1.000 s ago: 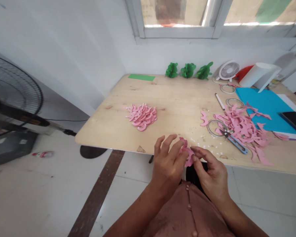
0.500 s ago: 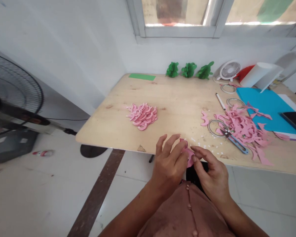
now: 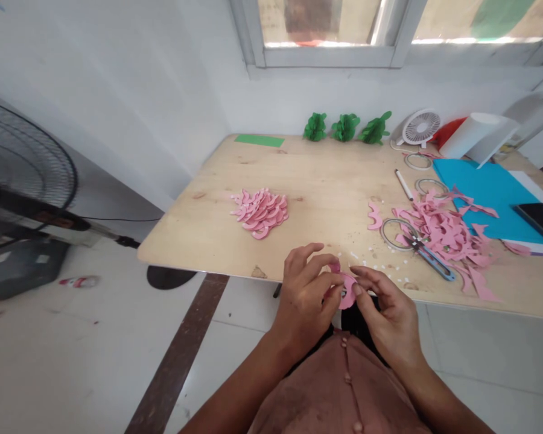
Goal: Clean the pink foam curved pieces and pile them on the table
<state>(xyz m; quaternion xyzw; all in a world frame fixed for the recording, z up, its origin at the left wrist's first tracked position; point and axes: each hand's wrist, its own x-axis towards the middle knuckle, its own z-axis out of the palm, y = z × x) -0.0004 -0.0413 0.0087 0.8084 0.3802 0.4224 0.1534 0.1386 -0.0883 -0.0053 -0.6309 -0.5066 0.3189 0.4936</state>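
Observation:
Just off the table's near edge, a pink scalloped paper cut-out point(image 3: 349, 294) is held between my two hands. My left hand point(image 3: 308, 295) is closed on its left side with thumb and index finger; the other fingers are bent above. My right hand point(image 3: 389, 316) pinches the right edge between thumb and fingertips. Another pink bit shows by my left fingers, partly hidden. To the left on the table lies a pile of pink curved cut-outs point(image 3: 261, 212). A single wavy pink piece point(image 3: 374, 216) rests to the right.
Small scissors point(image 3: 434, 262) with blue handles lie by pink scraps point(image 3: 452, 232) and a tape ring point(image 3: 384, 244). Farther back are a white marker point(image 3: 404, 185), blue sheets point(image 3: 484, 187), a phone point(image 3: 540, 223), a small fan point(image 3: 420, 128) and green paper clusters point(image 3: 345, 128). A floor fan point(image 3: 27, 163) stands left.
My left fingers have curled and drawn back a little, so more of the pink cut-out shows between my hands. My right hand keeps its pinch nearly in place.

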